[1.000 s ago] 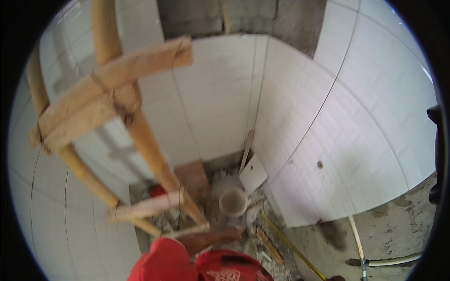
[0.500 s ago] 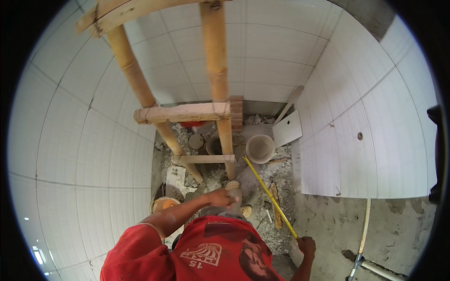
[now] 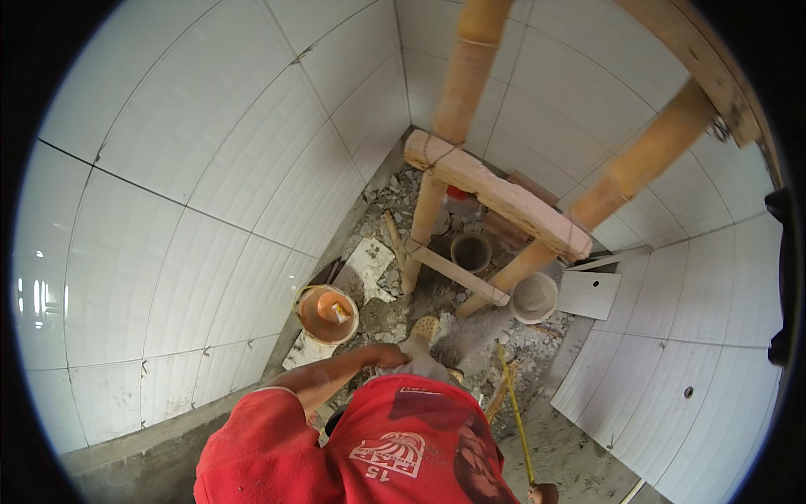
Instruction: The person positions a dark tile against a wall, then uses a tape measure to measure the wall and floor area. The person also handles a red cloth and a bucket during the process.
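White tiled walls (image 3: 168, 277) surround the rubble (image 3: 393, 193). The yellow tape measure (image 3: 520, 420) runs forward, slightly leftward, from my right hand (image 3: 544, 493), whose fingers close on its near end. My left hand (image 3: 388, 356) is farther off; its fingers I cannot tell.

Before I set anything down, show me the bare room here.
Barest: the broken white tile between the ladder and the leftmost bucket, and the dusty floor between the sandal and yellow tape measure. Crowded: the far rubble and around the dark bucket.
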A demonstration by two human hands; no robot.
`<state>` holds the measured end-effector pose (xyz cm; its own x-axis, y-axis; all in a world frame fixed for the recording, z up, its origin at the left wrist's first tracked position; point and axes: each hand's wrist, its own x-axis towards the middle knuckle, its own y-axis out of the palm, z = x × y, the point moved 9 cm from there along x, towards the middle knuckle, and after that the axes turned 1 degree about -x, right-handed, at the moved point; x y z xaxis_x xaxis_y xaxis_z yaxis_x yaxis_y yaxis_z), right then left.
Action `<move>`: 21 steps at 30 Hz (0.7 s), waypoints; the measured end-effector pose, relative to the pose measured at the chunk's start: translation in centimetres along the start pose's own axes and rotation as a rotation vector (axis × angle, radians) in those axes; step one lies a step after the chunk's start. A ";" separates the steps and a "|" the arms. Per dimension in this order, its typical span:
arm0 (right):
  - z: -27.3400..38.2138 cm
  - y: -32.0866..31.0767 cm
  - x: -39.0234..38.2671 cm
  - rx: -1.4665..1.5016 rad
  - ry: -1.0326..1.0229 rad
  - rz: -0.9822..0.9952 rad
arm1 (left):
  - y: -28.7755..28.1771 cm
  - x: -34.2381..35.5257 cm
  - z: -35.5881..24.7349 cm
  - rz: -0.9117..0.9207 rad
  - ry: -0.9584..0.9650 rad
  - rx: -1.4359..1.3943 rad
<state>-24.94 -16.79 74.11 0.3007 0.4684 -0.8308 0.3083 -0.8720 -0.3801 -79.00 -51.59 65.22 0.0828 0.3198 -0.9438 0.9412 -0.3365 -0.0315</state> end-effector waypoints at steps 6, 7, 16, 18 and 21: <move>7.5 2.1 -2.1 -0.163 0.016 0.154 | -9.6 -6.5 -2.5 -0.497 0.259 -0.085; 9.1 1.9 -2.5 -0.199 -0.004 0.176 | -10.2 -7.1 -2.9 -0.506 0.256 -0.200; 25.0 -2.2 -8.7 -0.214 -0.543 0.189 | -3.0 -7.1 -5.5 -0.538 0.256 -0.398; 28.2 -2.5 -11.2 -0.126 -0.736 0.308 | -0.3 -6.6 -5.3 -0.495 0.167 -0.477; 32.2 -2.7 -14.6 -0.037 -0.873 0.421 | 1.8 -6.6 -7.2 -0.569 0.187 -0.739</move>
<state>-59.24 -25.85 74.14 -0.3785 -0.1644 -0.9109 0.3615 -0.9322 0.0180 -75.52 -47.93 73.76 -0.4610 0.4212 -0.7811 0.8202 0.5382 -0.1939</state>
